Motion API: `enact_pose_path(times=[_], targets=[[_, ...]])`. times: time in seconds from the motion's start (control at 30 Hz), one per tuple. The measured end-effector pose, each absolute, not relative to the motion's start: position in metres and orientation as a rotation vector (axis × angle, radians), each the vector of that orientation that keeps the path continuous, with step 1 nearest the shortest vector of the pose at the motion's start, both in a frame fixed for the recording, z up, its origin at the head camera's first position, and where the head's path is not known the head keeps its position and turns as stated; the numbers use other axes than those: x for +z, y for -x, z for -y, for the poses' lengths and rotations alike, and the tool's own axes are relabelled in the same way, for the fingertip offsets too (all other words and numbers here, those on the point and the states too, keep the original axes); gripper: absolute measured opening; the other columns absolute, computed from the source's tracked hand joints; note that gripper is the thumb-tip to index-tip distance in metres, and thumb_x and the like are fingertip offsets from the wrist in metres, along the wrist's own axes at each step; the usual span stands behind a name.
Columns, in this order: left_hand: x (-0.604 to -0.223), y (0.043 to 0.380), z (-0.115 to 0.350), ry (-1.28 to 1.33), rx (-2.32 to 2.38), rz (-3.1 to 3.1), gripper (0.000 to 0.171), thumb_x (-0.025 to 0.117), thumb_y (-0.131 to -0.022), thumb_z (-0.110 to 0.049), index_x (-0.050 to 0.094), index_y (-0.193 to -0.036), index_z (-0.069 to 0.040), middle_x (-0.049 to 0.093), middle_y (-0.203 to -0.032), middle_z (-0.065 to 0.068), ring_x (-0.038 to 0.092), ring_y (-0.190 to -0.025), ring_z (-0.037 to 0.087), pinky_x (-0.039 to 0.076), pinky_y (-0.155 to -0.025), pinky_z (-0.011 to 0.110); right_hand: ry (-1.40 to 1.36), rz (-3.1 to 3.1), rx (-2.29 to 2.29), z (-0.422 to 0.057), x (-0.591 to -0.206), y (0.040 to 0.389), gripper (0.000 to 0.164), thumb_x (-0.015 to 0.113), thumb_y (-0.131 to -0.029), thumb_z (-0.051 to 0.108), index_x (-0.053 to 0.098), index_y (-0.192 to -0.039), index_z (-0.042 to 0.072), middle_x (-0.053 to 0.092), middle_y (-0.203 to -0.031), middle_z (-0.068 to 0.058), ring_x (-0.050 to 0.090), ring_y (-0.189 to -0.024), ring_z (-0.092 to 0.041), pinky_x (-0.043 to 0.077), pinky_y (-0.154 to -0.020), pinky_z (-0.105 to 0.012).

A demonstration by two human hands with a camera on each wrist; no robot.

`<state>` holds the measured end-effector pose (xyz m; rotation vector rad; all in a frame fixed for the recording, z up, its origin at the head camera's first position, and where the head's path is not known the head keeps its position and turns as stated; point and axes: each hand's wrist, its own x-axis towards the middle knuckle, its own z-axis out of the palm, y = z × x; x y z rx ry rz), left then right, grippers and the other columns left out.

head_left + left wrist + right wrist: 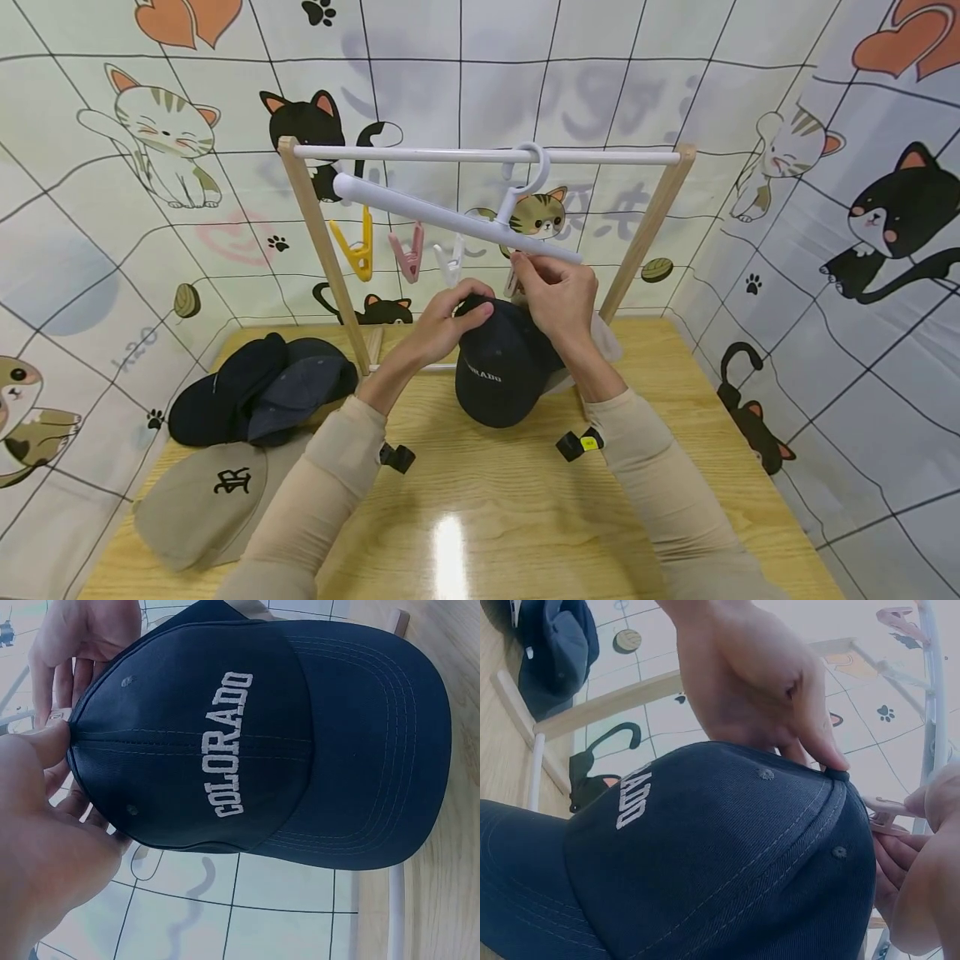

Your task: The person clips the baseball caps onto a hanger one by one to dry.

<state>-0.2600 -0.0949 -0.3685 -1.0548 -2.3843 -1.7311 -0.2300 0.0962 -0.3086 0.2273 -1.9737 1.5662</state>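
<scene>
A dark navy baseball cap (187, 712) with COLORADO in white letters hangs brim down below a white hanger (450, 218). My left hand (444, 323) pinches its crown near the top button, thumb on the near side. On the right, my right hand (558, 298) grips a pale pink clothespin (886, 812) between thumb and fingers, right at the cap's crown. The hanger tilts down toward that hand, its hook over the white rail (420, 154). Behind the navy cap, a light-coloured cap (606, 340) is partly hidden.
Yellow (358, 246), pink (408, 252) and white clothespins (450, 262) hang from the hanger's left part. Wooden posts (648, 229) carry the rail on both sides. At the table's left lie several dark caps (225, 392) and a beige cap (191, 500).
</scene>
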Motion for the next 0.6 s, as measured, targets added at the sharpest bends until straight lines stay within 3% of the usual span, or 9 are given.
enact_pose_path(times=[0.47, 0.6], targets=[[-0.3659, 0.2655, 0.0922, 1.050, -1.765, 2.419, 0.022, 0.052, -0.110, -0.033, 0.061, -0.125, -0.020, 0.060, -0.120, 0.001, 0.056, -0.111, 0.021, 0.045, -0.099, 0.042, -0.236, 1.985, 1.547, -0.0945, -0.3044, 0.2272, 0.020, 0.076, -0.094, 0.019, 0.083, -0.090, 0.001, 0.074, -0.074, -0.024, 0.059, -0.055, -0.003, 0.040, -0.051, -0.016], [-0.3645, 0.2659, 0.0912, 1.048, -1.779, 2.424, 0.021, 0.051, -0.110, -0.036, 0.061, -0.124, -0.025, 0.060, -0.120, -0.002, 0.057, -0.110, 0.019, 0.046, -0.098, 0.042, -0.244, 1.994, 1.552, -0.0946, -0.3029, 0.2262, 0.020, 0.076, -0.095, 0.019, 0.084, -0.090, 0.001, 0.074, -0.074, -0.024, 0.063, -0.058, -0.015, 0.041, -0.052, -0.016]])
